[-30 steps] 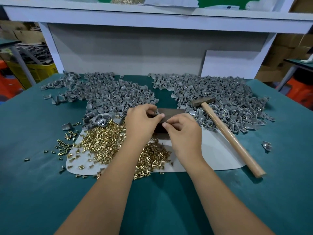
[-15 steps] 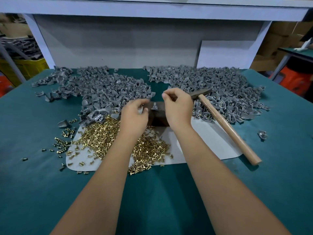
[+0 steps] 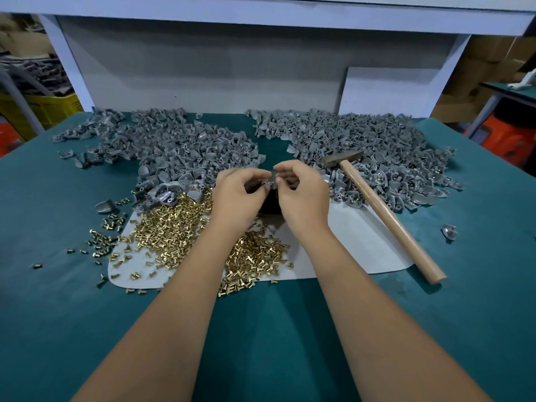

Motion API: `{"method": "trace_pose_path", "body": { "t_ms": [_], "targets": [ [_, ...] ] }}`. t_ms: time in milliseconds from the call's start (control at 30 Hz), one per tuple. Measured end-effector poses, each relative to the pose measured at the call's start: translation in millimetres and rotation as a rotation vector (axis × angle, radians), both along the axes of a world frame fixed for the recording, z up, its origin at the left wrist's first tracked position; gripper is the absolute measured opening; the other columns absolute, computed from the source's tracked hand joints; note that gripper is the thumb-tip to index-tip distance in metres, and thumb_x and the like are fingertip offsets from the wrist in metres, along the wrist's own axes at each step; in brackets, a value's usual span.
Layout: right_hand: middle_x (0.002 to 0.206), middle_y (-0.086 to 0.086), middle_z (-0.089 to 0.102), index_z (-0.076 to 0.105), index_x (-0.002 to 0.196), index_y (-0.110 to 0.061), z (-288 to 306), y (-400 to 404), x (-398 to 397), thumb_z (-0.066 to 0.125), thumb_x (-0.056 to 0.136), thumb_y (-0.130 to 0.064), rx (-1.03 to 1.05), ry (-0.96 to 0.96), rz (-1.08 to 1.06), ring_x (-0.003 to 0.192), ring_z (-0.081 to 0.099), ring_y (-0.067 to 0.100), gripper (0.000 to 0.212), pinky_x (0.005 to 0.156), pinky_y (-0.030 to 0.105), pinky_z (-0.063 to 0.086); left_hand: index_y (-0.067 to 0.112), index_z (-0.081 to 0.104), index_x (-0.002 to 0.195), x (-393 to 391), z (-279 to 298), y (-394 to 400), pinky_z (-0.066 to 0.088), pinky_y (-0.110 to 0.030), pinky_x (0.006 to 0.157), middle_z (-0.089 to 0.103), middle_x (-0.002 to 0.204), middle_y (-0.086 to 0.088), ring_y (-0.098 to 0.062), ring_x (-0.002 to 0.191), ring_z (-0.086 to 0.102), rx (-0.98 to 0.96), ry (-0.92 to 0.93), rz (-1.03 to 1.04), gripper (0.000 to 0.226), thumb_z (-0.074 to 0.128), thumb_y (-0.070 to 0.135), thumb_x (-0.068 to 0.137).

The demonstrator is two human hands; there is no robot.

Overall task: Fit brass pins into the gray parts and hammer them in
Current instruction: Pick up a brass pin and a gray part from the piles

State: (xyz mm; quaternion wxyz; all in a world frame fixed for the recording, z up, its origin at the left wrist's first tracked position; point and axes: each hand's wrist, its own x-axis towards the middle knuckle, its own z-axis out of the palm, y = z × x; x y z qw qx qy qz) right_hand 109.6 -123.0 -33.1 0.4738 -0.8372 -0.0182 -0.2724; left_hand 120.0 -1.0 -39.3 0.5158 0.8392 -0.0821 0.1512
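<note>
My left hand (image 3: 237, 195) and my right hand (image 3: 301, 192) meet fingertip to fingertip over a dark block (image 3: 269, 204) at the table's middle. Between them they pinch a small gray part (image 3: 268, 184), the left from the left side and the right from above and the right. Any pin in it is too small to make out. Loose brass pins (image 3: 174, 227) lie heaped on a white mat (image 3: 353, 242) under my forearms. A hammer (image 3: 385, 219) with a wooden handle lies to the right, its head on the gray parts.
Two big heaps of gray parts cover the back of the green table, a left heap (image 3: 179, 149) and a right heap (image 3: 371, 140). Stray pins (image 3: 101, 242) dot the cloth at the left. One lone gray part (image 3: 449, 231) lies at the right. A white panel (image 3: 385, 88) stands behind.
My right hand was raised apart from the left half a second ago. It has come back down, and both hands' fingertips now meet on the gray part over the block.
</note>
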Motion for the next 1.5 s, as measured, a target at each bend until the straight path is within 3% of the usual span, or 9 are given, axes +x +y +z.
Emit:
{"method": "trace_pose_path", "body": {
  "t_ms": [200, 433, 633, 767, 867, 1033, 1267, 1400, 1500],
  "targets": [
    [0.083, -0.014, 0.065, 0.064, 0.097, -0.034, 2.3, -1.7, 1.3, 0.063, 0.081, -0.004, 0.007, 0.012, 0.033, 0.091, 0.061, 0.014, 0.034, 0.081, 0.041, 0.052, 0.018, 0.074, 0.109, -1.0, -0.1, -0.6, 0.05, -0.037, 0.103, 0.066, 0.115, -0.01, -0.017, 0.114, 0.062, -0.092, 0.036, -0.019, 0.026, 0.07, 0.007, 0.087],
    [0.078, -0.012, 0.066, 0.056, 0.115, -0.032, 8.1, -4.8, 1.8, 0.063, 0.08, -0.004, -0.066, 0.04, 0.105, 0.084, 0.06, 0.012, 0.045, 0.08, 0.04, 0.051, 0.015, 0.073, 0.105, -5.1, 1.7, -3.2, 0.054, -0.026, 0.094, 0.073, 0.101, 0.0, -0.001, 0.091, 0.068, -0.162, 0.01, -0.02, 0.023, 0.069, 0.002, 0.087],
    [0.079, -0.013, 0.064, 0.047, 0.126, -0.029, 15.9, -2.8, 1.4, 0.064, 0.08, -0.008, -0.226, 0.06, 0.096, 0.083, 0.058, 0.011, 0.054, 0.077, 0.039, 0.051, 0.033, 0.067, 0.089, -5.9, 1.7, -3.4, 0.052, -0.022, 0.088, 0.072, 0.092, 0.007, 0.0, 0.087, 0.068, -0.185, -0.012, -0.035, 0.035, 0.067, -0.002, 0.086],
    [0.08, -0.012, 0.063, 0.045, 0.128, -0.029, 17.4, -0.1, 1.1, 0.062, 0.081, -0.007, -0.24, 0.074, 0.081, 0.083, 0.058, 0.014, 0.055, 0.079, 0.041, 0.05, 0.035, 0.067, 0.089, -6.3, 0.6, -2.8, 0.053, -0.021, 0.09, 0.072, 0.095, 0.007, 0.003, 0.087, 0.067, -0.19, -0.007, -0.045, 0.038, 0.066, -0.003, 0.086],
    [0.08, -0.011, 0.063, 0.046, 0.128, -0.03, 16.9, 1.0, -0.2, 0.061, 0.081, -0.005, -0.215, 0.053, 0.076, 0.082, 0.059, 0.013, 0.055, 0.081, 0.041, 0.05, 0.025, 0.071, 0.097, -5.9, 0.5, -3.4, 0.052, -0.023, 0.093, 0.073, 0.101, 0.0, -0.001, 0.09, 0.068, -0.163, 0.003, -0.045, 0.031, 0.065, -0.004, 0.086],
    [0.076, -0.013, 0.061, 0.05, 0.121, -0.038, 11.6, 2.5, -3.7, 0.057, 0.082, 0.0, -0.133, 0.034, 0.103, 0.08, 0.058, 0.012, 0.055, 0.086, 0.043, 0.047, 0.033, 0.068, 0.083, -5.8, 0.8, -3.4, 0.05, -0.013, 0.079, 0.071, 0.086, 0.012, 0.009, 0.079, 0.065, -0.178, 0.021, -0.028, 0.034, 0.067, -0.001, 0.087],
    [0.072, -0.018, 0.059, 0.06, 0.106, -0.032, 7.3, -2.2, 1.8, 0.06, 0.083, -0.002, -0.137, 0.051, 0.127, 0.079, 0.057, 0.008, 0.037, 0.085, 0.037, 0.048, 0.025, 0.074, 0.094, -7.8, 0.8, -5.5, 0.053, -0.038, 0.094, 0.074, 0.093, 0.008, -0.009, 0.095, 0.069, -0.147, 0.056, 0.052, 0.015, 0.072, 0.013, 0.086],
    [0.08, -0.02, 0.062, 0.063, 0.105, -0.029, 8.5, -8.7, 0.8, 0.059, 0.085, -0.005, -0.113, 0.044, 0.174, 0.085, 0.059, 0.003, 0.031, 0.076, 0.019, 0.046, 0.034, 0.071, 0.089, -8.5, 2.0, -6.7, 0.052, -0.04, 0.095, 0.074, 0.091, 0.01, -0.009, 0.096, 0.068, -0.107, 0.048, 0.063, 0.02, 0.071, 0.014, 0.087],
    [0.087, -0.019, 0.063, 0.063, 0.097, -0.031, 13.1, -12.1, 0.1, 0.05, 0.086, -0.003, 0.049, 0.065, 0.138, 0.087, 0.06, 0.002, 0.032, 0.075, 0.016, 0.046, 0.037, 0.071, 0.088, -8.8, 2.4, -7.4, 0.053, -0.038, 0.093, 0.072, 0.087, 0.016, -0.003, 0.092, 0.067, -0.089, 0.045, 0.085, 0.022, 0.07, 0.015, 0.087]
  ]
}}
